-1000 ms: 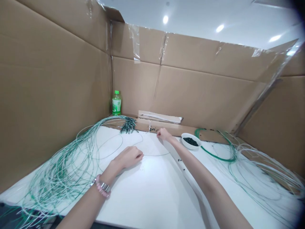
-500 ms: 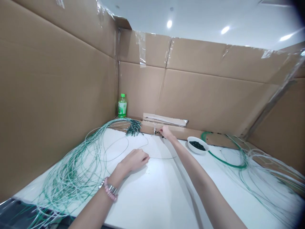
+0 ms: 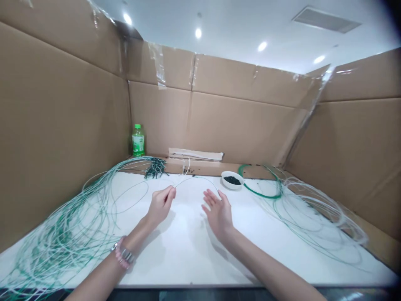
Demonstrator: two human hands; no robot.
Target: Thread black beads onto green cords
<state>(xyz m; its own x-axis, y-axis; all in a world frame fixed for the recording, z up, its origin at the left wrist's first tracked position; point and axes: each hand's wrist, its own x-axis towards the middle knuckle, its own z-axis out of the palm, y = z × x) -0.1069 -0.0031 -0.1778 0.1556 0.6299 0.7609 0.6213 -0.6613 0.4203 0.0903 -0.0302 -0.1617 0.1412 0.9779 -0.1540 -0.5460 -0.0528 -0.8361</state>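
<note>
From the head camera, a thin wire arches between two bare hands above a white bench, to the left of a white bowl of small dark pieces. The left hand, farther from the bowl, is clenched, with the wire coming out at its thumb and forefinger. The right hand, nearer the bowl and on its near side, has its fingers fanned; the wire meets it near a fingertip, but whether it is pinched there cannot be told. The wire looks very light and springy, flexible enough to bow yet stiff enough to keep its curve; it may be slippery and could kink if bent sharply. A fingertip pinch close to the end would probably suit it best. Its long axis runs sideways, left to right, the arch bulging away from the person and the right-hand end sloping down just left of the bowl.
</note>
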